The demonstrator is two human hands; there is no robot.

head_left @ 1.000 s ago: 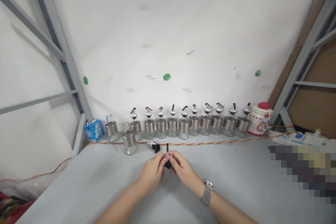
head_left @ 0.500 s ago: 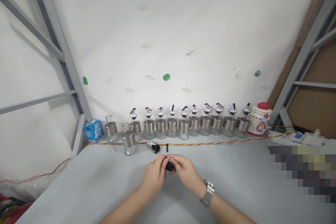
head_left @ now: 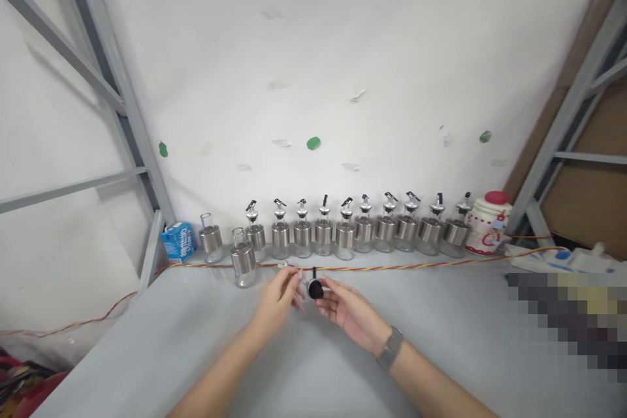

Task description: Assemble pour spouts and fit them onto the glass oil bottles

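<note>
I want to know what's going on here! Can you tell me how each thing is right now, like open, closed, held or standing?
Black pourer cap: held in the right hand.
Left hand: fingers open, reaching toward the table's back.
Front bottle: upright, no pourer on top.
Second uncapped bottle: upright by the wall.
Row of bottles: upright, pourers fitted.
Blue carton: standing, looks closed.
Red-lidded jar: upright, lid on.
</note>
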